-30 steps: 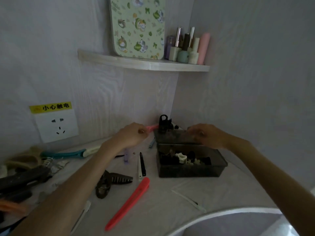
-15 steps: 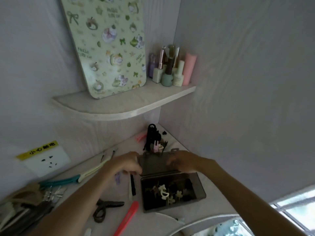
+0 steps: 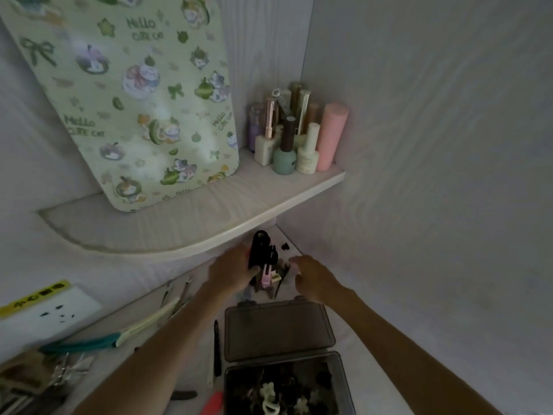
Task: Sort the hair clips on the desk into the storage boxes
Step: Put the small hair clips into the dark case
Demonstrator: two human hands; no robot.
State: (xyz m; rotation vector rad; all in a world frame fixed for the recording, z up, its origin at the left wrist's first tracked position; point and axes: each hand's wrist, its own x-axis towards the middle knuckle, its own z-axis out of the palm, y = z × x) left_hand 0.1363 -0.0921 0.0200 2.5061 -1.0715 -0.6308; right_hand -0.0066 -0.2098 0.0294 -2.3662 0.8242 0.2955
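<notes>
A patterned board [image 3: 128, 94] leans on the corner shelf [image 3: 185, 217] beside bottles [image 3: 294, 136]. Below, on the tabletop [image 3: 353, 354], a dark box [image 3: 284, 381] lies open, lid [image 3: 278, 330] flat behind it, small clips [image 3: 269, 396] inside. Past the lid, in the corner, the left hand [image 3: 230, 272] has its fingers round a black clip [image 3: 261, 250] standing in a clip pile [image 3: 269, 280]. The right hand [image 3: 314, 278] hovers just beside the pile, fingers spread and holding nothing. A thin black clip [image 3: 217, 348] lies left of the lid.
</notes>
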